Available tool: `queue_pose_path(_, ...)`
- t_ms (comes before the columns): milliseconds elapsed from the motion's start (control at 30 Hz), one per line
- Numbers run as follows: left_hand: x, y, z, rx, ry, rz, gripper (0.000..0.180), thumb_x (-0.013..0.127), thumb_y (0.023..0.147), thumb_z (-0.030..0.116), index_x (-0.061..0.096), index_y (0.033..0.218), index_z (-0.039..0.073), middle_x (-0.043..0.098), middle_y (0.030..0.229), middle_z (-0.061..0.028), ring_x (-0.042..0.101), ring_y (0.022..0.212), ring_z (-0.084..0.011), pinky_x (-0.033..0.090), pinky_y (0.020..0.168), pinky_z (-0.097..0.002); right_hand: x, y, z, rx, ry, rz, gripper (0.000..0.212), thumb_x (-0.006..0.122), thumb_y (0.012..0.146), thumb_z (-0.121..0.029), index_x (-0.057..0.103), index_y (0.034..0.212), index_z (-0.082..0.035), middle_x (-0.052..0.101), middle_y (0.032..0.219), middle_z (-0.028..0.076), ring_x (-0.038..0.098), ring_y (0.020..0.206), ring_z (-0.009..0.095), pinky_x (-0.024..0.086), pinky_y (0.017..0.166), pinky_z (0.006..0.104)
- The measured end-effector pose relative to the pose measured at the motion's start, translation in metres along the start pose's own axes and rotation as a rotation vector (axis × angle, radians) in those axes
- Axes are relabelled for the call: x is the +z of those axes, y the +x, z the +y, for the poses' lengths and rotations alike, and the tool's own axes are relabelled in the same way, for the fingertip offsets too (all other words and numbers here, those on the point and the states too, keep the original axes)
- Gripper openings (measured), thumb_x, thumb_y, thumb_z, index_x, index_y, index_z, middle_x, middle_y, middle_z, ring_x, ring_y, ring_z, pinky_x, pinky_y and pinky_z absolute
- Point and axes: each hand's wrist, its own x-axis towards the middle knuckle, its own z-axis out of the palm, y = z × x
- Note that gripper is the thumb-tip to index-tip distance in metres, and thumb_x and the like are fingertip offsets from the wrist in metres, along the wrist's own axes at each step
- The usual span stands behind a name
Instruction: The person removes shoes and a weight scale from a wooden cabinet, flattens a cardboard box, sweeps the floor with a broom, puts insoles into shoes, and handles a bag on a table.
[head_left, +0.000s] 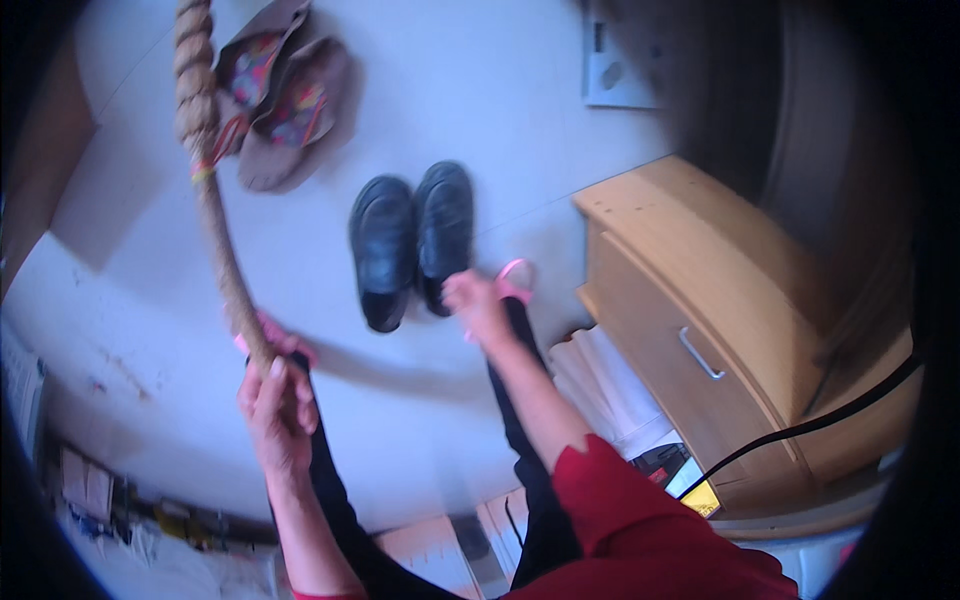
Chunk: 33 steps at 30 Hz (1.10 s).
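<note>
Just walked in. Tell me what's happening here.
A person looks down at a pale floor. The left hand grips the lower end of a long, rope-like brown stick that leans up and away. The right hand reaches out toward a pair of black shoes, beside a small pink ring-shaped thing. Brown slippers with bright linings lie farther off, and a wooden drawer cabinet stands on the right.

A pair of shoes (412,240) is set on the floor (520,90); slippers (285,95) lie behind and left of it; a cabinet (720,320) stands right.
</note>
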Motion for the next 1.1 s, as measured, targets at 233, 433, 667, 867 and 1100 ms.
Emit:
queue_pose_path(233, -0.005, 0.003, -0.003, 0.08, -0.002, -0.022, 0.03, 0.05, 0.089, 0.019, 0.052, 0.107, -0.006, 0.049, 0.06, -0.002, 0.038, 0.036, -0.0034, 0.031, 0.029, -0.0147, 0.081, 0.004, -0.017, 0.009, -0.662, 0.119, 0.061, 0.059, 0.076, -0.047, 0.052, 0.109, 0.004, 0.056, 0.106, 0.026, 0.058, 0.094, 0.036, 0.044, 0.082, 0.0432)
queue_pose_path(433, -0.003, 0.001, 0.001, 0.08, -0.004, -0.046, 0.031, 0.051, 0.089, 0.019, 0.052, 0.107, -0.006, 0.049, 0.06, -0.0022, 0.038, 0.036, -0.0034, 0.03, 0.029, -0.0146, 0.07, 0.03, -0.03, 0.215, -0.463, 0.097, 0.027, 0.059, 0.077, -0.027, 0.059, 0.084, -0.001, 0.062, 0.085, 0.02, 0.059, 0.084, 0.036, 0.045, 0.075, 0.0454)
queue_pose_path(667, -0.006, -0.001, 0.001, 0.091, -0.006, -0.015, 0.027, 0.051, 0.089, 0.019, 0.053, 0.103, -0.004, 0.049, 0.058, -0.0025, 0.037, 0.035, -0.0039, 0.029, 0.029, -0.0154, 0.01, -0.003, -0.065, 0.029, -0.173, 0.227, 0.028, 0.057, 0.081, -0.021, 0.047, 0.069, 0.002, 0.053, 0.061, 0.02, 0.057, 0.06, 0.031, 0.041, 0.058, 0.0399)
queue_pose_path(867, 0.001, -0.001, -0.001, 0.097, -0.007, -0.001, 0.026, 0.052, 0.088, 0.018, 0.055, 0.101, -0.004, 0.05, 0.056, -0.0031, 0.036, 0.033, -0.0051, 0.027, 0.028, -0.0163, -0.101, 0.052, -0.064, -0.086, 0.286, 0.492, 0.022, 0.06, 0.076, -0.019, 0.056, 0.076, 0.003, 0.061, 0.069, 0.015, 0.054, 0.062, 0.021, 0.042, 0.064, 0.0372)
queue_pose_path(1100, 0.003, -0.007, 0.0, 0.092, -0.009, 0.025, 0.026, 0.053, 0.087, 0.017, 0.054, 0.1, -0.005, 0.051, 0.06, -0.0046, 0.038, 0.035, -0.0054, 0.03, 0.03, -0.016, -0.256, 0.168, -0.131, 0.192, 0.083, 0.872, 0.038, 0.066, 0.068, -0.021, 0.062, 0.09, 0.01, 0.062, 0.096, 0.025, 0.059, 0.093, 0.033, 0.043, 0.083, 0.0381)
